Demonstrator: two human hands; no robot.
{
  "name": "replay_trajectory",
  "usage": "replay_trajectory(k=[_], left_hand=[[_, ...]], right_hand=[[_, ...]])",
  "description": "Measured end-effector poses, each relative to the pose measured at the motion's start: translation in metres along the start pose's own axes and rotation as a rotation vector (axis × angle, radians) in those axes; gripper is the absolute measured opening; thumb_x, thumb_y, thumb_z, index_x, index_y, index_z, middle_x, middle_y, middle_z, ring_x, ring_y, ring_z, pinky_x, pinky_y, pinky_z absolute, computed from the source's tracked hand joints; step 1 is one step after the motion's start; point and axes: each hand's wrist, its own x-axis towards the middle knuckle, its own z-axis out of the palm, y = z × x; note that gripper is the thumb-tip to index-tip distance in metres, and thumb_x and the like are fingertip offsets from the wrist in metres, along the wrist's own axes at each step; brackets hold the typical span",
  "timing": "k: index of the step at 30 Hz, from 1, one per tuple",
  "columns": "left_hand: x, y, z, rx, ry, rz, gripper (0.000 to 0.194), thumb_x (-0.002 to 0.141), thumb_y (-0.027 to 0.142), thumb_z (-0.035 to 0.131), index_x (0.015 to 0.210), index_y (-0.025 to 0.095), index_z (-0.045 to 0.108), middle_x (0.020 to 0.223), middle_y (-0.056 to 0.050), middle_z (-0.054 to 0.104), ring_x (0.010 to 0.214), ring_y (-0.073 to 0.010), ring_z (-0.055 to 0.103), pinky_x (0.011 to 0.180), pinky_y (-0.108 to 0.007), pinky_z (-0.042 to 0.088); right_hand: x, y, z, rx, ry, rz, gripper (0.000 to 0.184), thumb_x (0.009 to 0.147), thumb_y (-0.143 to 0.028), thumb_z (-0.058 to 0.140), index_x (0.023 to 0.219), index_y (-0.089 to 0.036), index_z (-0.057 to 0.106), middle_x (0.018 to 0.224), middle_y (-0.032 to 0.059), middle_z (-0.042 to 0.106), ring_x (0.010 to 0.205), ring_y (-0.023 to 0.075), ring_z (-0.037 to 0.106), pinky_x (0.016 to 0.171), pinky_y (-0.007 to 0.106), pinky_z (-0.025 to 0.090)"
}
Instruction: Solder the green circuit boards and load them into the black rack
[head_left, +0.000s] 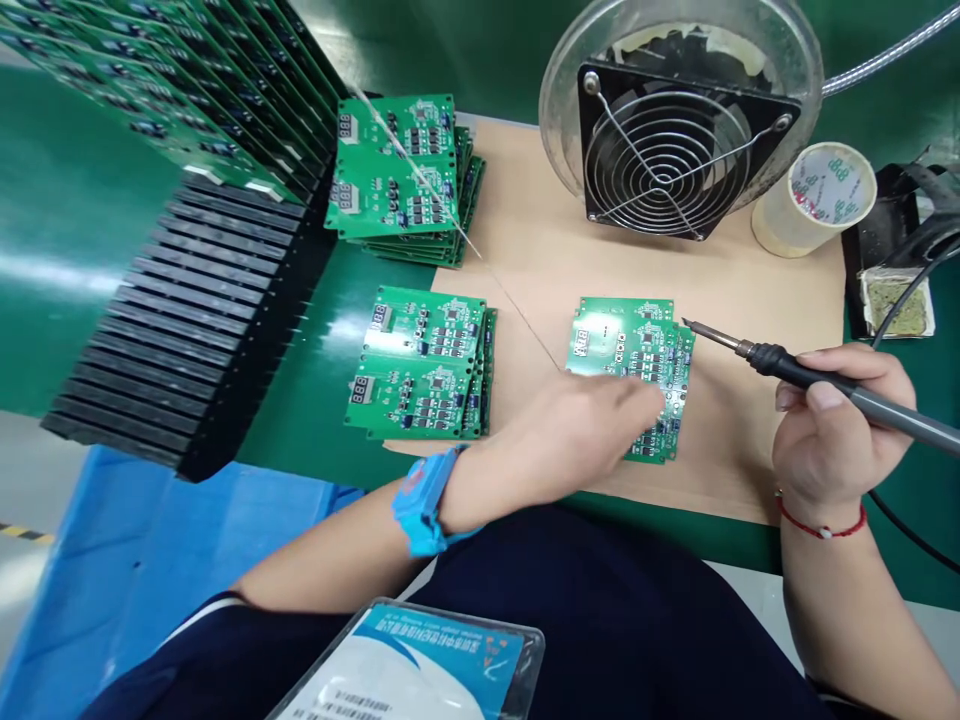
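Farthest to the left of the left hand's fingers, a black ribbed rack (187, 330) holds many green circuit boards (195, 90), standing upright and close together in its slots. Below it, a smooth blue plastic surface (187, 530) is seen. Nearer to these fingers, but apart from them, there are two flat piles: the far stack (397, 170) is up and left, the near stack (420, 365) directly left, both of rectangular glossy boards with small digit displays.

A thin metallic wire (484, 260) comes from the upper left and goes straight into the left hand (577, 430). Its fingers are bent downward; whether they pinch the wire cannot be told. Under and beyond these fingers lie the working boards (596, 335), overlapping a little, on a brown cardboard sheet (517, 210).

Beyond the fingers of both hands stands a square black fan (667, 150) with a round wire grille. The soldering iron (780, 365) is gripped by the closed fingers of the right hand (847, 430), its pointed metal tip just beside the boards' right edge. Beyond these fingers is a pale cylindrical tape roll (787, 220) with printed core; farther right, a small white box (930, 318) contains a rough yellowish-green pad (896, 303).
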Motion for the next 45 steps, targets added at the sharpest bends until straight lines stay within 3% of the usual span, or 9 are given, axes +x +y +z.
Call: replay_trajectory(k=[3, 7, 10, 15, 19, 21, 24, 31, 45], left_hand=[[-0.013, 0.014, 0.001, 0.062, -0.085, 0.162, 0.02, 0.099, 0.007, 0.045, 0.087, 0.019, 0.055, 0.075, 0.001, 0.061, 0.062, -0.0139, 0.057, 0.052, -0.029, 0.041], [-0.018, 0.021, 0.008, 0.249, -0.137, 0.181, 0.017, 0.097, 0.007, 0.048, 0.105, 0.017, 0.059, 0.082, -0.002, 0.063, 0.066, -0.016, 0.062, 0.05, -0.029, 0.04], [-0.013, 0.02, 0.014, 0.304, -0.079, 0.16, 0.018, 0.097, 0.006, 0.046, 0.101, 0.017, 0.059, 0.079, -0.001, 0.061, 0.063, -0.015, 0.06, 0.049, -0.028, 0.04], [-0.005, 0.015, 0.017, 0.267, 0.023, 0.023, 0.015, 0.099, 0.009, 0.045, 0.1, 0.017, 0.057, 0.082, -0.003, 0.063, 0.065, -0.0166, 0.062, 0.047, -0.029, 0.038], [-0.003, 0.003, 0.008, -0.125, 0.116, -0.195, 0.011, 0.098, 0.014, 0.047, 0.108, 0.016, 0.052, 0.095, -0.005, 0.065, 0.078, -0.0165, 0.063, 0.062, -0.029, 0.049], [-0.002, -0.006, 0.001, -0.312, 0.16, -0.324, 0.016, 0.095, 0.007, 0.042, 0.102, 0.019, 0.05, 0.093, -0.003, 0.063, 0.079, -0.0146, 0.059, 0.065, -0.027, 0.049], [0.002, -0.019, -0.004, -0.362, 0.198, -0.4, 0.022, 0.089, 0.001, 0.04, 0.088, 0.021, 0.048, 0.087, -0.001, 0.059, 0.081, -0.0143, 0.057, 0.068, -0.027, 0.047], [0.006, -0.02, 0.009, -0.237, 0.204, -0.34, 0.024, 0.093, 0.003, 0.043, 0.107, 0.018, 0.055, 0.095, -0.004, 0.067, 0.081, -0.0155, 0.06, 0.068, -0.028, 0.048], [0.012, -0.012, 0.02, -0.074, 0.165, -0.268, 0.027, 0.096, 0.003, 0.043, 0.115, 0.014, 0.058, 0.104, -0.009, 0.071, 0.102, -0.0227, 0.066, 0.088, -0.037, 0.055]], right_hand=[[0.0, 0.001, 0.0, -0.009, -0.003, 0.009, 0.017, 0.074, -0.019, 0.064, 0.086, -0.023, 0.076, 0.068, -0.0031, 0.061, 0.049, 0.0109, 0.052, 0.047, 0.029, 0.038], [0.0, 0.001, 0.0, -0.007, 0.008, 0.013, 0.017, 0.073, -0.02, 0.064, 0.085, -0.023, 0.076, 0.069, -0.0028, 0.061, 0.049, 0.011, 0.051, 0.046, 0.028, 0.038], [0.001, 0.001, -0.001, -0.003, 0.024, 0.013, 0.017, 0.073, -0.021, 0.065, 0.085, -0.023, 0.076, 0.068, -0.0028, 0.06, 0.049, 0.0112, 0.051, 0.045, 0.028, 0.036], [0.0, 0.003, -0.003, 0.01, 0.02, -0.008, 0.014, 0.076, -0.023, 0.068, 0.087, -0.023, 0.077, 0.069, -0.0027, 0.06, 0.05, 0.011, 0.051, 0.046, 0.029, 0.035], [-0.005, -0.003, -0.004, -0.07, -0.059, 0.043, 0.012, 0.084, -0.029, 0.07, 0.094, -0.024, 0.076, 0.074, -0.0025, 0.062, 0.056, 0.0125, 0.056, 0.054, 0.031, 0.043], [-0.009, -0.01, -0.004, -0.132, -0.103, 0.089, 0.014, 0.088, -0.032, 0.07, 0.099, -0.025, 0.075, 0.078, -0.0018, 0.064, 0.06, 0.0136, 0.059, 0.058, 0.032, 0.046], [-0.018, -0.02, -0.005, -0.151, -0.139, 0.105, 0.015, 0.09, -0.033, 0.069, 0.101, -0.025, 0.075, 0.078, -0.0012, 0.065, 0.062, 0.0145, 0.061, 0.059, 0.032, 0.048], [-0.036, -0.02, -0.009, -0.058, -0.083, 0.041, 0.01, 0.086, -0.029, 0.071, 0.094, -0.023, 0.076, 0.072, -0.0017, 0.064, 0.059, 0.0145, 0.056, 0.054, 0.032, 0.041], [-0.036, -0.018, -0.011, -0.077, -0.143, 0.061, 0.014, 0.087, -0.035, 0.073, 0.095, -0.024, 0.077, 0.078, -0.0002, 0.067, 0.062, 0.0156, 0.057, 0.055, 0.033, 0.04]])
